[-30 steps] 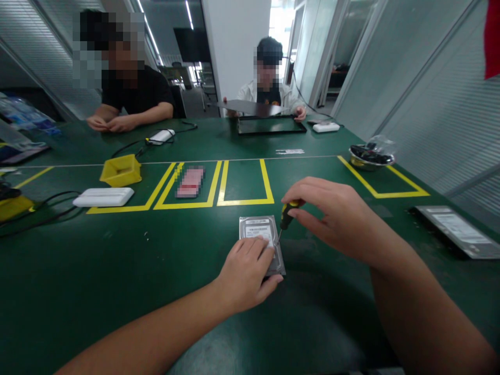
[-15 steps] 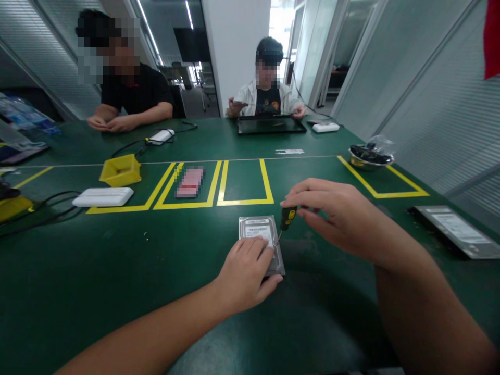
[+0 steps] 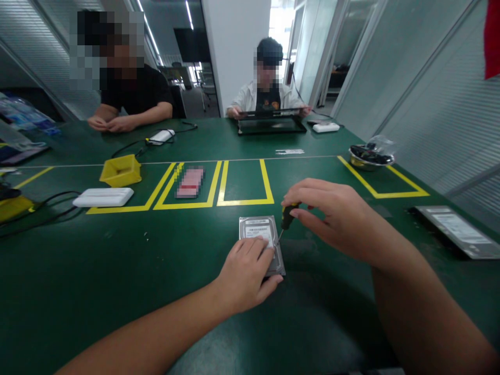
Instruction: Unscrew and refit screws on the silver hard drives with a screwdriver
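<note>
A silver hard drive (image 3: 255, 223) with a white label lies flat on the green table. Across its lower part rests my left hand (image 3: 248, 273), fingers on the label and thumb at the near edge, gripping the drive. My right hand (image 3: 332, 216) pinches a small black-and-yellow screwdriver (image 3: 288, 216) by its handle. The screwdriver stands slightly tilted, its thin shaft reaching the right edge of the drive. Whether the tip sits in a screw is too small to tell.
At right lies another drive-like metal unit (image 3: 455, 229); behind it stands a metal bowl (image 3: 371, 159) of dark parts. Yellow tape (image 3: 246, 201) marks rectangles. A yellow bin (image 3: 121, 171) and white power strip (image 3: 103, 197) are left. Two people sit opposite, one holding a black frame (image 3: 273, 113).
My right fingers have shifted around the screwdriver handle, which has turned a little. My left hand and the drive stay still. The person opposite has raised a black frame with both hands.
</note>
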Tool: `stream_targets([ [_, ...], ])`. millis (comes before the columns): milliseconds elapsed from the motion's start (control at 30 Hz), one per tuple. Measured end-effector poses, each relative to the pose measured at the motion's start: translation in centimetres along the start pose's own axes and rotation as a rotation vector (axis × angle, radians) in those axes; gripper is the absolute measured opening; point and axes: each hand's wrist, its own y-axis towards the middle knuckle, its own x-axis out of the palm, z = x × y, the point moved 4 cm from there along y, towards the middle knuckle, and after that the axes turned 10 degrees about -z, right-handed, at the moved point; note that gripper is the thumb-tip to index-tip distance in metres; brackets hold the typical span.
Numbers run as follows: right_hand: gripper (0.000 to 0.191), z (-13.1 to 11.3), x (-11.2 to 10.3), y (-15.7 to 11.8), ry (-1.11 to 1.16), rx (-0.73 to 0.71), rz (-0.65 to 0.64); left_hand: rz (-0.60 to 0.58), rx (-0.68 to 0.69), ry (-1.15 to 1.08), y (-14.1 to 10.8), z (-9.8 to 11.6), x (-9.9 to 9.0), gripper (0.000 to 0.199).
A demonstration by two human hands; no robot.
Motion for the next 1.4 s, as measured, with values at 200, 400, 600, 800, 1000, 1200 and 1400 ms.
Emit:
stream_targets([
  [200, 0.027, -0.01, -0.03, -0.26, -0.017, -0.042, 0.018, -0.018, -0.009, 0.003, 0.03, -0.02, 0.03, 0.044],
  [400, 0.021, -0.19, 0.05, -0.09, -0.082, 0.017, -0.001, -0.011, -0.005, 0.002, 0.00, 0.00, -0.01, 0.044],
  [600, 0.012, -0.18, 0.31, 0.25, -0.099, 0.027, 0.002, -0.007, -0.006, 0.008, 0.01, 0.05, 0.04, 0.044],
  [800, 0.017, -0.29, 0.04, -0.08, -0.042, -0.034, -0.005, 0.019, 0.005, -0.001, -0.02, 0.10, -0.14, 0.044],
  [1000, 0.020, -0.53, -0.16, -0.22, -0.044, -0.027, -0.021, 0.005, 0.000, 0.000, -0.05, 0.06, -0.07, 0.044],
  [1200, 0.009, -0.36, 0.03, 0.08, -0.074, 0.022, 0.015, -0.007, -0.006, 0.008, 0.00, 0.11, 0.08, 0.044],
  [1400, 0.012, -0.30, 0.50, 0.27, -0.036, -0.046, 0.010, -0.007, -0.006, 0.010, 0.01, 0.07, 0.10, 0.044],
])
